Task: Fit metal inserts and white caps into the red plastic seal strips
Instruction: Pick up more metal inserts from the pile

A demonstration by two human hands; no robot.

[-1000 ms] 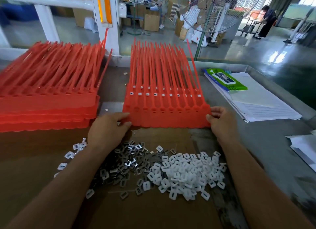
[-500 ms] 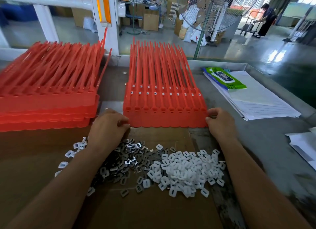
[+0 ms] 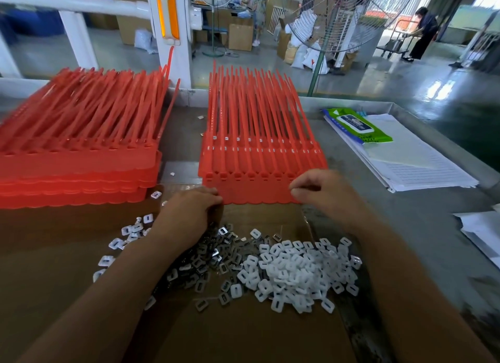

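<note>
Stack of red seal strips [image 3: 259, 157] lies on the worktop [image 3: 422, 227], heads toward the person, just beyond the cardboard sheet [image 3: 243, 333]; metal inserts [image 3: 213, 257] and white caps [image 3: 297, 268] are heaped on the cardboard in front of it. Left hand [image 3: 189, 213] is knuckles-up at the stack's near-left corner, fingers curled under and hidden, so cannot tell if it holds anything; right hand [image 3: 324, 192] hovers over the near-right edge, thumb and forefinger drawn together, blurred, contents unclear.

Step looks like starting to load. Best to pick one insert at a time, seat it square in a head slot, then cap it; work along the row so none is skipped.

Versus half a second ago: both hands gripped the stack's near corners; the right has now lifted off and moved inward, the left has dropped toward the inserts.
</note>
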